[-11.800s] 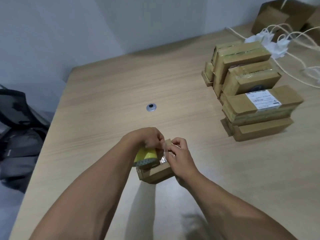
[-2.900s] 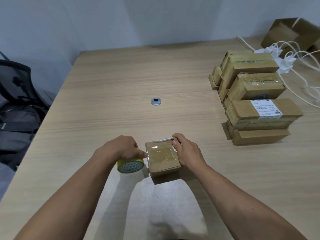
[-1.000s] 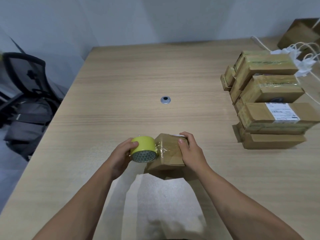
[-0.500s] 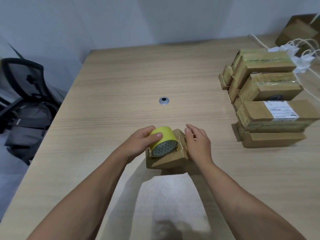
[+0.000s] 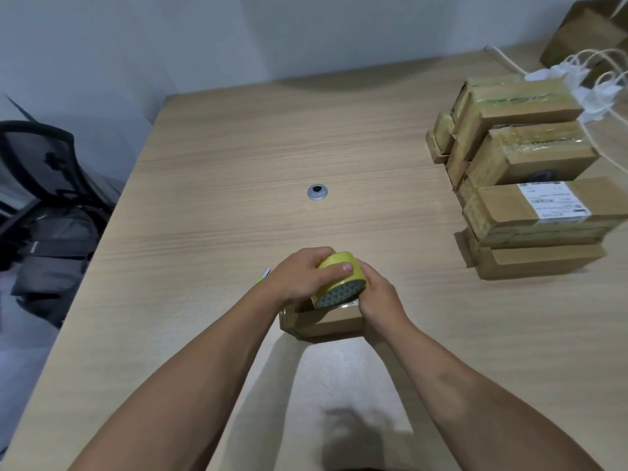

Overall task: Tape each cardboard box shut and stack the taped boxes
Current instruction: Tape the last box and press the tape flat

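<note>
Pale wood-grain table (image 5: 204, 232) against grey-white wall. L hand (image 5: 302, 277) grips yellow tape roll (image 5: 339, 280), thumb across its outer face; roll sits on top of small cardboard box (image 5: 326, 322), near-centre of table. R hand (image 5: 377, 297) curls over box's right end, holding it, touching roll; fingertips hidden behind roll. Box top mostly covered. Small green-white item (image 5: 263, 276) by L wrist, can't identify. Stack of taped boxes (image 5: 530, 205) well apart at right, cut off by frame edge. Metal grommet (image 5: 317, 192) mid-table. Black mesh chair (image 5: 40, 158) at left. White cables (image 5: 577, 73) far right.
</note>
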The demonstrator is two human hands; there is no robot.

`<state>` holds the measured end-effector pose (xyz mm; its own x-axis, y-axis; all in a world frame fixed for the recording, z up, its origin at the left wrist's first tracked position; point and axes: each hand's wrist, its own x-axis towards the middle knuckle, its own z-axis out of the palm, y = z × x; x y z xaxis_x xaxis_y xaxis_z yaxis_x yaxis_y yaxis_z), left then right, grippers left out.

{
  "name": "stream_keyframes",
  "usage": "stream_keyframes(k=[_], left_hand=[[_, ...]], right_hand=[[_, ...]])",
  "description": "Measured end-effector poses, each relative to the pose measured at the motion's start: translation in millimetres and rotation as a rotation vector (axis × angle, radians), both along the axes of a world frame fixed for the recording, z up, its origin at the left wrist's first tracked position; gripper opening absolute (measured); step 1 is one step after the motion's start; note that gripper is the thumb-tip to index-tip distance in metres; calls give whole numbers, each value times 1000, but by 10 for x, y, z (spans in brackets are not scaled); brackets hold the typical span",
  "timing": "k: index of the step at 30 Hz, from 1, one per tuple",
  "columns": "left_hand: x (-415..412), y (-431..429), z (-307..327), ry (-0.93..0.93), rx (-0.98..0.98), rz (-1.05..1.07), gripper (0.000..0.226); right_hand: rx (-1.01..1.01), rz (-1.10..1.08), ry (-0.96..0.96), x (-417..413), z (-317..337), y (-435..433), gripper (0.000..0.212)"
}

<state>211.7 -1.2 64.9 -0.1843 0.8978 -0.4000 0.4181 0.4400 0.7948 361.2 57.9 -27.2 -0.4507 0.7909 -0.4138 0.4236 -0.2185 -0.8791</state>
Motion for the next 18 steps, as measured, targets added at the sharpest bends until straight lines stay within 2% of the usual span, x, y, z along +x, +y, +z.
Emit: stream_keyframes(k=[3, 6, 13, 18], left_hand=[[-55, -10, 6, -69, -36, 50, 33], [-111, 1, 24, -36, -80, 31, 30], [-440, -62, 193, 373, -203, -144, 41], [-474, -183, 196, 464, -244, -132, 46]], right_hand=[[89, 44, -76, -26, 21, 57, 51], [153, 85, -123, -25, 30, 82, 45], [245, 123, -225, -8, 22, 73, 43], [261, 156, -222, -65, 89, 56, 43]])
